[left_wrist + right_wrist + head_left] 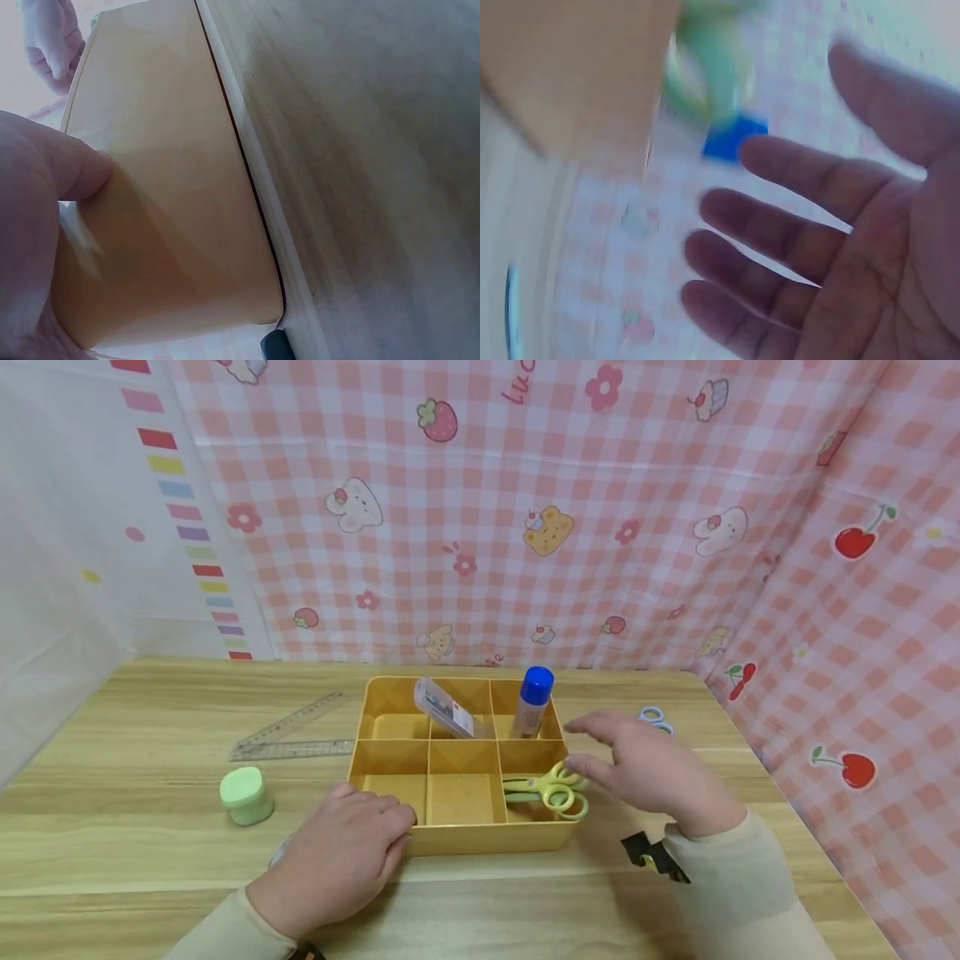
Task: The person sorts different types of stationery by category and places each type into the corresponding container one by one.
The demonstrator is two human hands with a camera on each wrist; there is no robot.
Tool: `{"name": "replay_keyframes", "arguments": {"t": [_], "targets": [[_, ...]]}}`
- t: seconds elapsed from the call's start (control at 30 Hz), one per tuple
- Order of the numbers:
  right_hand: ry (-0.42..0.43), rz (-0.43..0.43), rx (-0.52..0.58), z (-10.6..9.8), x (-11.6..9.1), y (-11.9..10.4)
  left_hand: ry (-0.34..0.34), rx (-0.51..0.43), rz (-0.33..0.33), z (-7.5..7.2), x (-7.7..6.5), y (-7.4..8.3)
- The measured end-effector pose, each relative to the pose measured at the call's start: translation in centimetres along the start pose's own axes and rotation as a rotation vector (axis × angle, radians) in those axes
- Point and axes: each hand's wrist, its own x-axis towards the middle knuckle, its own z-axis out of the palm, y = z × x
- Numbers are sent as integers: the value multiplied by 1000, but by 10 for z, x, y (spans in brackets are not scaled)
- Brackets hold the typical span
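Note:
A yellow divided storage box point(495, 839) stands on the table. At its front left corner my left hand point(341, 852) grips the wall, thumb on the outer face and fingers over the rim; the left wrist view shows the thumb point(86, 176) against that face. My right hand point(641, 768) hovers off the box's right side, fingers spread and holding nothing. Close to its thumb, yellow scissors point(557, 795) and green scissors point(577, 810) lie in the front right compartment, handles over the rim. A glue stick point(531, 714) with a blue cap stands behind them.
In the back compartments leans a clear plastic case point(446, 708). Left of the box are a transparent set square or ruler point(288, 749) and a light green rounded container point(247, 795). Blue-handled scissors point(655, 718), partly hidden, lie behind my right hand. A checked cloth point(480, 527) hangs behind the table.

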Motion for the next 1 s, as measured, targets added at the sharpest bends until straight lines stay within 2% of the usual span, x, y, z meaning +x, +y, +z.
{"name": "replay_keyframes", "arguments": {"t": [0.1, 0.2, 0.37, 0.53, 0.7, 0.87, 1.0], "targets": [[24, 56, -27, -13, 1, 24, -2, -2, 2, 0, 0, 0], [1, 98, -96, -20, 5, 51, -5, -5, -2, 0, 1, 0], [-112, 150, -183, -18, 18, 96, -18, -3, -11, -2, 2, 0], [-262, 232, -168, -8, 32, 134, -23, -5, -16, -1, 1, 0], [-334, 278, -180, 6, 43, 152, -25, -6, -22, 0, -1, -1], [-334, 269, -234, 16, 47, 158, -23, -7, -23, -1, -1, -1], [-335, 280, -231, 20, 49, 155, -16, -10, -16, 0, 0, -1]]}}
